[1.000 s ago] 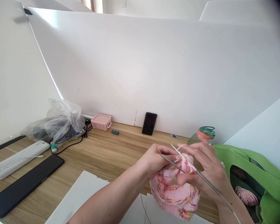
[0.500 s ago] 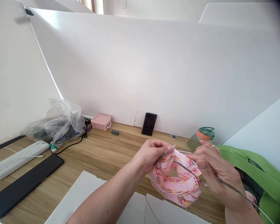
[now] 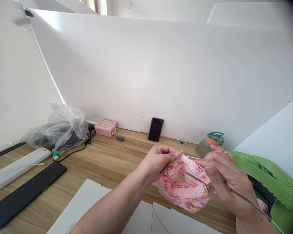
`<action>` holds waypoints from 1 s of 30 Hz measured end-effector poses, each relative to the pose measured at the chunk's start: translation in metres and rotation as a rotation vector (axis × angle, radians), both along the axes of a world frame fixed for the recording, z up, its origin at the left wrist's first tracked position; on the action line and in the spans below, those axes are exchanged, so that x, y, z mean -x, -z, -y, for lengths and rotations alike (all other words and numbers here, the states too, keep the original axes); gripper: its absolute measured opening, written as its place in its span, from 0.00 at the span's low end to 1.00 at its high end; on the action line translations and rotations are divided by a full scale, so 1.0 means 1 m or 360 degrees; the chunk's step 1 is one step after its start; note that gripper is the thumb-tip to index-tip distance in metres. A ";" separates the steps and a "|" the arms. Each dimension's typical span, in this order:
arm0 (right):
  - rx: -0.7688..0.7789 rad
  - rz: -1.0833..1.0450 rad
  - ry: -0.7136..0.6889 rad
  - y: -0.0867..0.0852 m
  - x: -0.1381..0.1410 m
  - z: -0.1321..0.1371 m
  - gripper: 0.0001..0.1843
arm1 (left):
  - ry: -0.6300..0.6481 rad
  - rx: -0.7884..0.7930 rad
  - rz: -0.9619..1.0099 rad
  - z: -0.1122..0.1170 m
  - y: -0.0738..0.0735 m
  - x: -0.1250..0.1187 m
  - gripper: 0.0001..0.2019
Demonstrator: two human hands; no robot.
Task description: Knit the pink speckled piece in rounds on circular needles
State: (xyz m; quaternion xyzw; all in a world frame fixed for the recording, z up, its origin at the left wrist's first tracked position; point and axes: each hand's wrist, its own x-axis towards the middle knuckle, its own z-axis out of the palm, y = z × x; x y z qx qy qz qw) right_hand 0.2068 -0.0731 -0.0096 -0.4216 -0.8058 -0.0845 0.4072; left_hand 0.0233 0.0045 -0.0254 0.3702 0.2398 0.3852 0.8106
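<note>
A ring of pink knitting (image 3: 183, 196), flecked with yellow and dark red, hangs between my hands above the table. My left hand (image 3: 158, 159) is closed on its upper left edge and on a metal knitting needle (image 3: 169, 165), whose tip pokes out by the thumb. My right hand (image 3: 226, 177) pinches the right edge; a needle with a cord (image 3: 249, 200) runs out under its palm to the lower right. Another needle end (image 3: 194, 177) crosses the ring's opening. Pale yarn (image 3: 191, 158) stretches between the hands to my raised right index finger.
A phone (image 3: 156, 129) leans on the white partition (image 3: 136, 71). A green-lidded bottle (image 3: 210, 143) and green bag (image 3: 280, 177) lie right. Leftward are a pink box (image 3: 105, 127), plastic bag (image 3: 63, 128), power strip (image 3: 21, 165) and black slab (image 3: 26, 193). White board (image 3: 88, 201) lies in front.
The lower edge of the knitting has risen slightly, and the needle end across its opening has dipped a little. Both hands keep their grip in nearly the same place.
</note>
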 end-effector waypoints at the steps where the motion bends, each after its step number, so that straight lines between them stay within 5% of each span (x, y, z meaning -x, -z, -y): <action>1: -0.0028 0.0012 0.0021 0.000 0.001 0.000 0.11 | 0.0005 0.0005 0.0000 0.000 0.000 0.000 0.19; 16: -0.0170 0.0023 0.0190 0.005 0.002 -0.004 0.08 | 0.0159 -0.0184 -0.0030 0.000 0.003 0.003 0.17; 30: 0.0307 -0.0450 -0.0327 0.008 -0.010 -0.005 0.10 | 0.0243 -0.0131 -0.0152 0.000 -0.001 0.006 0.20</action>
